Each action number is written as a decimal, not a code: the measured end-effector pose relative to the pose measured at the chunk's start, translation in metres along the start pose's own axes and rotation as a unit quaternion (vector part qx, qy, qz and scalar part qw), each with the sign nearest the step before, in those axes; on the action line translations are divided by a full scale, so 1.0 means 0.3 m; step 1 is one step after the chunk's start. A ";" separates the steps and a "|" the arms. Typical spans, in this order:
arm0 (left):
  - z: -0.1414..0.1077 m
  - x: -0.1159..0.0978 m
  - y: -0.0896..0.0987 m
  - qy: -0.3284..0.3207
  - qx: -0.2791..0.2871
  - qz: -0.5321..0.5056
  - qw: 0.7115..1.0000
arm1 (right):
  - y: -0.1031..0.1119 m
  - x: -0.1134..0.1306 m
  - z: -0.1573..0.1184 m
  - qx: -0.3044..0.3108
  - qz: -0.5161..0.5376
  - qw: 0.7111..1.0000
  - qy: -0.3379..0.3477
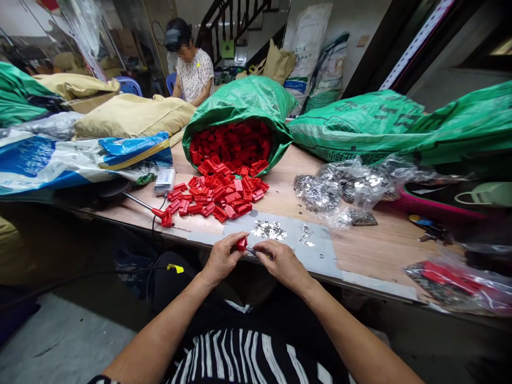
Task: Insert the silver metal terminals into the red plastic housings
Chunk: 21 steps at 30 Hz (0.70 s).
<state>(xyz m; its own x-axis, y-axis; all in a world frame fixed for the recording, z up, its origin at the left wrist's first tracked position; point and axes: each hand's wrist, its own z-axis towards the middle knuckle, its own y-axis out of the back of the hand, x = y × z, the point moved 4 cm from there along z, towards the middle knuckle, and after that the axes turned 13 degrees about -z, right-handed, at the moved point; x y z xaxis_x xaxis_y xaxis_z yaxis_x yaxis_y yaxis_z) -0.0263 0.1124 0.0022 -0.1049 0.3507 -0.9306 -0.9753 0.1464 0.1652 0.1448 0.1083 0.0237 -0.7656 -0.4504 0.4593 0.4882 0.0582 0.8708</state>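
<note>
Between the fingertips of my left hand (224, 258) is a small red plastic housing (242, 244), held at the table's front edge. My right hand (280, 262) is closed round a thin metal tool, perhaps tweezers (252, 250), whose tip points at the red piece; the fingers cover most of it. Just beyond my hands, small shiny metal pieces (269, 230) lie on a grey sheet (325, 250), with a smaller cluster (306, 235) to the right. A heap of red plastic housings (222, 192) spreads out behind my left hand.
An open green sack (244, 98) full of red housings lies behind the heap. Clear bags of metal parts (340, 186) sit to the right, near a pink tray (434, 209). Filled sacks (134, 114) line the back. Another person (194, 69) sits across the table.
</note>
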 end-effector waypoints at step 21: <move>0.007 0.012 0.009 0.042 0.007 -0.008 0.999 | -0.020 0.017 0.014 0.031 -0.025 0.999 -0.010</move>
<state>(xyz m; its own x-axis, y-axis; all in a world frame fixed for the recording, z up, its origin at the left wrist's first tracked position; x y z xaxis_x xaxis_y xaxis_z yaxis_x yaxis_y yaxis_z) -0.0288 0.1160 -0.0001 -0.1057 0.2693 -0.9572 -0.9745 0.1637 0.1536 0.1362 0.1093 0.0216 -0.7965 -0.4365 0.4185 0.4232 0.0921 0.9014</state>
